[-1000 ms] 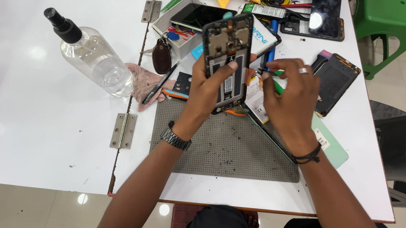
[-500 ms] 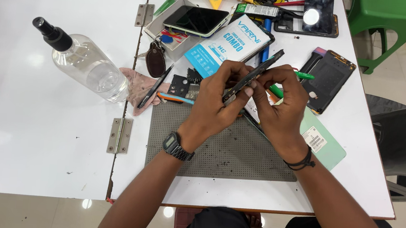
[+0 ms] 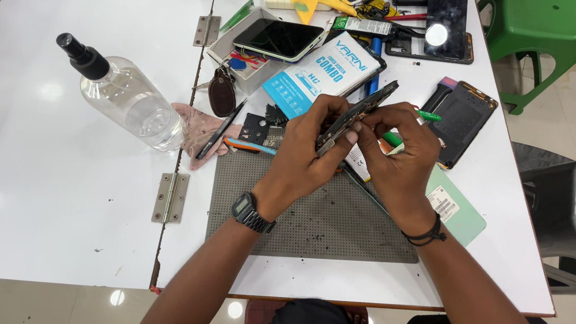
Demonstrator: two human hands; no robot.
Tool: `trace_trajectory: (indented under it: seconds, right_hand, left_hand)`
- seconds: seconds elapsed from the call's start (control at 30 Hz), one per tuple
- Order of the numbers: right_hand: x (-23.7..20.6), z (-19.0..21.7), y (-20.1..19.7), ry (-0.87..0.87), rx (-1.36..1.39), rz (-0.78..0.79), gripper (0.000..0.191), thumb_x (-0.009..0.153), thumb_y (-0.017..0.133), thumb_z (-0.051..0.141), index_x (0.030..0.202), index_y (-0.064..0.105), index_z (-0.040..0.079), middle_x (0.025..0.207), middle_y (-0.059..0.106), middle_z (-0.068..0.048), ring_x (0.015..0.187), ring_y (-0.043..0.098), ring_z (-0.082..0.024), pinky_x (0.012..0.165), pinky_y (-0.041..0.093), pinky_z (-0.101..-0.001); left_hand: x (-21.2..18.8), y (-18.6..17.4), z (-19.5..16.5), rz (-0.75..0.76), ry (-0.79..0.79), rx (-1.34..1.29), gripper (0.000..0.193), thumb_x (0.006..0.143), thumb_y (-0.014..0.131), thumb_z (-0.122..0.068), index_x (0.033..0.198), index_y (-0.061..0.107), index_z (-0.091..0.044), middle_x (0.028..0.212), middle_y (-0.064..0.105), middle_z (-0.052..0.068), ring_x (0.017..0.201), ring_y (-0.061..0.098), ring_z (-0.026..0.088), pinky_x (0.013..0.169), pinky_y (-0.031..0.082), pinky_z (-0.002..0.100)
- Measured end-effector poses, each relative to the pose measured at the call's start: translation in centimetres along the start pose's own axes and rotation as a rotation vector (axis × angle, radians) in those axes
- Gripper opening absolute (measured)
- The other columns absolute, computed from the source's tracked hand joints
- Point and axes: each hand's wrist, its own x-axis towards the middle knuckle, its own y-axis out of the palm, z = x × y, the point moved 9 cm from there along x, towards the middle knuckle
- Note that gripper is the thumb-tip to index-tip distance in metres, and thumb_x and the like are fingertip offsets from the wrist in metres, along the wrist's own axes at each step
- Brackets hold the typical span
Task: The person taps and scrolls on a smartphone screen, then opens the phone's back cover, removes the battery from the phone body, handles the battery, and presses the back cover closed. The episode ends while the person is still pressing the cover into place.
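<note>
Two hands hold one thin phone [image 3: 356, 116] up over the grey mat [image 3: 311, 216]. The phone is tipped on its edge, so we see its side and not much else. It is just above the mat, near the blue pack [image 3: 324, 71].

The phone looks light and flat. It looks stiff, but it could crack if it bends or drops. Its sides look smooth and may slip. The long edges seem the best place to hold it, not the flat face.

The left hand [image 3: 306, 156] is curled shut around the lower part of the phone. Its fingers wrap the back and its thumb sits near the edge. A black watch [image 3: 250, 211] is on that wrist.

The right hand [image 3: 400, 154] pinches the phone's top part with its thumb and fingertips pressed close. A green pen-like tool [image 3: 425, 116] pokes out by this hand. I cannot tell if the hand holds it or if it lies on the table.

Around them are a clear spray bottle [image 3: 123, 95], a pink cloth [image 3: 193, 129], black tweezers [image 3: 220, 130], another phone [image 3: 278, 39] and a dark screen [image 3: 462, 118].
</note>
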Motion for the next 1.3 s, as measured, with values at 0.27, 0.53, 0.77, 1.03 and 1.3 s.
trace_trajectory:
  seconds: [0.27, 0.53, 0.77, 1.03, 1.3]
  right_hand:
    - [0.1, -0.6, 0.6, 0.018, 0.01, 0.055, 0.018, 0.097, 0.077, 0.002, 0.099, 0.06, -0.002, 0.096, 0.064, -0.009, 0.084, 0.065, -0.015, 0.075, 0.053, -0.0268]
    - [0.2, -0.1, 0.8, 0.005, 0.001, 0.077, 0.017, 0.096, 0.077, 0.002, 0.099, 0.06, -0.003, 0.096, 0.063, -0.009, 0.083, 0.066, -0.016, 0.075, 0.054, -0.0275]
    - [0.3, 0.1, 0.8, -0.005, -0.023, 0.075, 0.017, 0.097, 0.077, 0.003, 0.098, 0.06, -0.002, 0.096, 0.063, -0.009, 0.083, 0.067, -0.016, 0.075, 0.054, -0.0278]
    - [0.2, 0.2, 1.0, -0.003, -0.01, 0.077, 0.017, 0.096, 0.076, 0.001, 0.098, 0.06, -0.002, 0.096, 0.063, -0.009, 0.084, 0.066, -0.016, 0.075, 0.054, -0.0279]
    - [0.2, 1.4, 1.2, -0.045, -0.07, 0.082, 0.016, 0.094, 0.075, -0.006, 0.099, 0.06, -0.003, 0.099, 0.06, -0.01, 0.085, 0.067, -0.019, 0.074, 0.055, -0.0291]
  left_hand:
    - [0.0, 0.0, 0.1, -0.009, 0.002, 0.018, 0.026, 0.098, 0.066, -0.015, 0.117, 0.054, -0.001, 0.081, 0.065, 0.007, 0.068, 0.065, 0.015, 0.063, 0.05, 0.03]
    - [-0.1, 0.0, 0.0, -0.023, 0.023, 0.017, 0.027, 0.097, 0.067, -0.013, 0.117, 0.054, -0.001, 0.081, 0.065, 0.007, 0.069, 0.065, 0.015, 0.064, 0.051, 0.03]
    - [0.0, 0.0, 0.2, -0.024, 0.019, 0.012, 0.027, 0.096, 0.067, -0.014, 0.117, 0.054, -0.001, 0.08, 0.064, 0.006, 0.067, 0.063, 0.014, 0.062, 0.05, 0.029]
    - [0.0, 0.0, 0.3, -0.016, 0.004, 0.003, 0.029, 0.097, 0.067, -0.016, 0.118, 0.055, -0.001, 0.079, 0.064, 0.006, 0.066, 0.063, 0.013, 0.062, 0.05, 0.029]
    - [-0.1, 0.0, 0.9, -0.016, -0.013, -0.076, 0.034, 0.101, 0.065, -0.026, 0.12, 0.055, 0.001, 0.085, 0.067, 0.007, 0.074, 0.064, 0.012, 0.068, 0.051, 0.027]
